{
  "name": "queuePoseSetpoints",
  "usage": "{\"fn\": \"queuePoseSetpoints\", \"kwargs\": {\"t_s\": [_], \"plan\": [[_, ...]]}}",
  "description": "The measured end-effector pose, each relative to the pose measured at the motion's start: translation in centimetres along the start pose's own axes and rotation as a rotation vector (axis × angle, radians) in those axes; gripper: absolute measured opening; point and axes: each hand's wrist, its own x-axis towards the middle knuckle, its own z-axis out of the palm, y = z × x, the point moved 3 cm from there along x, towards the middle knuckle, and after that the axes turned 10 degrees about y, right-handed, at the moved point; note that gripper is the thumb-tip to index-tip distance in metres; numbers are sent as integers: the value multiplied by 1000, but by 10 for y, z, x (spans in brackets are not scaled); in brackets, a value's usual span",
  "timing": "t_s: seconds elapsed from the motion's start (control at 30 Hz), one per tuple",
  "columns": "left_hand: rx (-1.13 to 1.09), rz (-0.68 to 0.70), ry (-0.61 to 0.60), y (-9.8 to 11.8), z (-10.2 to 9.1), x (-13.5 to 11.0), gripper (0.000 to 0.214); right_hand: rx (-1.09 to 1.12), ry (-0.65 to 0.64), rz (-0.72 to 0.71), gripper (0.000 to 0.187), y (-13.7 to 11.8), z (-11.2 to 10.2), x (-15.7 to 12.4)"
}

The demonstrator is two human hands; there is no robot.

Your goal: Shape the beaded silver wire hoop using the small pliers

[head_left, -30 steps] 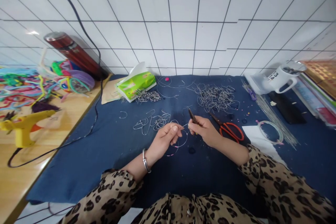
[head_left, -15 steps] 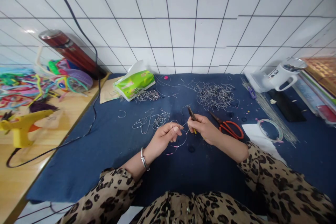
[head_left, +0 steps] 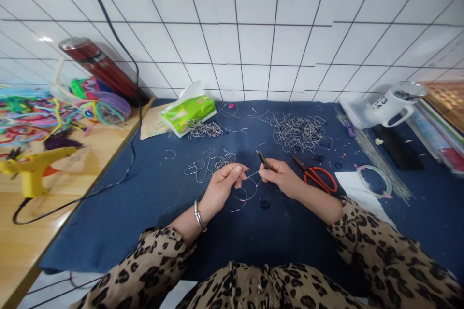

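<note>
Thumb and fingertips of my left hand pinch a thin wire or cord strung with small pink beads, which loops down below the hands. My right hand is closed around dark-jawed pliers, their tips pointing up and away from me. The strand runs across the short gap between the two hands, and its right end reaches my right fingertips. Beyond my left hand lies a small group of bent wire pieces. Red-handled scissors rest just right of my right hand.
A tangled heap of wire hooks lies at the back. Behind stands a green tissue pack. At right are straight wires, a coil of clear line and a white mug. A yellow glue gun sits at left.
My left hand has shifted slightly left and up, and the beaded loop has moved left with it. The pliers in my right hand have tilted a little left. The view has shifted slightly.
</note>
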Motion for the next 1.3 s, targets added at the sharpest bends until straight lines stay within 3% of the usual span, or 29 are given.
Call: {"fn": "queuePoseSetpoints", "kwargs": {"t_s": [0.37, 0.7, 0.77, 1.0, 1.13, 1.3], "plan": [[-11, 6, 228, -5, -6, -1, 22, -76, 4, -28, 19, -5, 3, -1], [74, -65, -33, 1, -2, 0, 31, -33, 159, -49, 21, -3, -5, 3], [77, -53, -17, 1, -3, 0, 31, -26, 170, -38, 20, -3, -4, 4], [-33, -35, 215, -2, -17, 8, 29, -28, 120, -3, 18, -2, 1, 3], [-58, -45, 216, -3, -16, 8, 29, -111, 99, -11, 18, -4, 2, 0], [23, -33, 117, -1, -12, 7, 22, -179, 139, -37, 17, -2, 0, 0]]}}
